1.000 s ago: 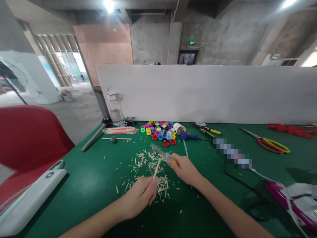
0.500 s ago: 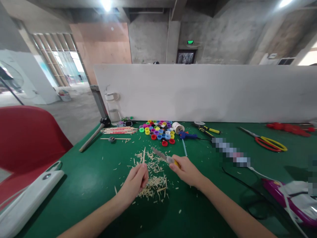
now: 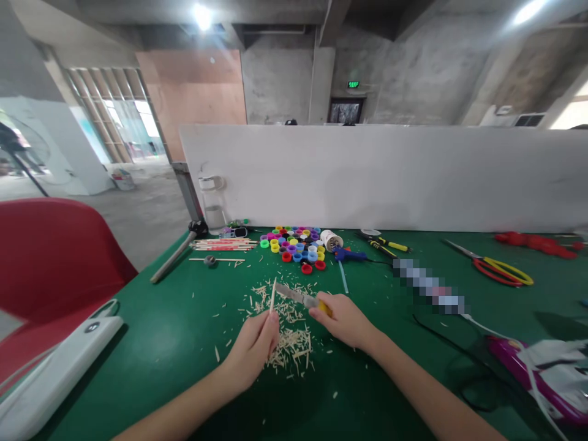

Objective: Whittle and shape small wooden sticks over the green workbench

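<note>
My left hand (image 3: 257, 340) is closed around a thin wooden stick (image 3: 273, 296), its tip pointing up and away from me. In my right hand (image 3: 342, 318) is a knife (image 3: 294, 294) with a yellow handle and a grey blade. The blade's end meets the stick, or lies right beside it, close to the upper tip. Under and around both hands, pale wood shavings (image 3: 294, 346) are scattered over the green table (image 3: 174, 367). The lower part of the stick is hidden inside my left fist.
Beyond the shavings lie colourful bottle caps (image 3: 298, 248), a blue glue gun (image 3: 349, 254) and a bundle of sticks (image 3: 225, 244). A hammer (image 3: 177, 254) lies far left. To the right are scissors (image 3: 500, 269), pliers (image 3: 386, 245) and a purple-white iron (image 3: 542, 380). A white board (image 3: 367, 177) stands behind.
The knife blade has moved left and slightly down, from apart from the stick to its upper end. My left hand has shifted slightly right. The view has tilted a little.
</note>
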### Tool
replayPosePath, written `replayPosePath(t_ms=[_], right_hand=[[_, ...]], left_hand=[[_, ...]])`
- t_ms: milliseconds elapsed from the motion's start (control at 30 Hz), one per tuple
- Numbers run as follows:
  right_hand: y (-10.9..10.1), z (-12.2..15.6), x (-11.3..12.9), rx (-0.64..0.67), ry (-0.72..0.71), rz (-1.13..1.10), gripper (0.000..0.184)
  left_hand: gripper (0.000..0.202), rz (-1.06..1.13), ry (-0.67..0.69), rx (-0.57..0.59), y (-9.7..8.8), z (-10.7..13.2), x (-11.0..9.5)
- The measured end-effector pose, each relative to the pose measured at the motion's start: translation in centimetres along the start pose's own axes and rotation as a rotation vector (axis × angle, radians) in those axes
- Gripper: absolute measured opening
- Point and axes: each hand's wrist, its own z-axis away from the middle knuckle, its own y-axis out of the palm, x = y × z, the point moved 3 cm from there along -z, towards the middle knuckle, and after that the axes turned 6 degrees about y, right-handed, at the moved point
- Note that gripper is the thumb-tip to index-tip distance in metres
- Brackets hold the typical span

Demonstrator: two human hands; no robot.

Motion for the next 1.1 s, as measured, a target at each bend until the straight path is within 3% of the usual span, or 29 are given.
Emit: replayPosePath(t_ms=[100, 300, 467, 567, 700, 867, 1100], right_hand=[[0.2, 0.1, 0.4, 0.037, -0.026, 0.049, 0.044], [0.6, 0.1, 0.7, 0.065, -0.061, 0.112, 0.045], [-0.1, -0.1, -1.0, -0.076, 0.036, -0.177, 0.043], [-0.5, 0.0, -1.4, -0.116, 0.008, -0.302, 0.042], [-0.2, 0.3, -0.3, -0.011, -0.106, -0.155, 0.039], [0.0, 0.2, 0.2, -0.044, -0.080, -0.020, 0.035], [0.5, 0.2, 0.2, -0.007, -0.109, 0.055, 0.040]], left_hand=[[0.050, 0.028, -0.039, -0.050, -0.1, -0.5, 0.5], [0.048, 0.076, -0.055, -0.012, 0.4, -0.3, 1.1], [0.049, 0.094, -0.067, 0.001, 0.4, -0.3, 1.2], [0.050, 0.108, -0.091, 0.009, 0.4, -0.4, 1.3], [0.049, 0.056, -0.108, 0.108, 0.7, -0.3, 1.0], [0.052, -0.056, -0.092, 0.306, 1.3, 0.3, -0.2], [0.050, 0.037, -0.125, 0.221, 1.0, -0.1, -0.1]])
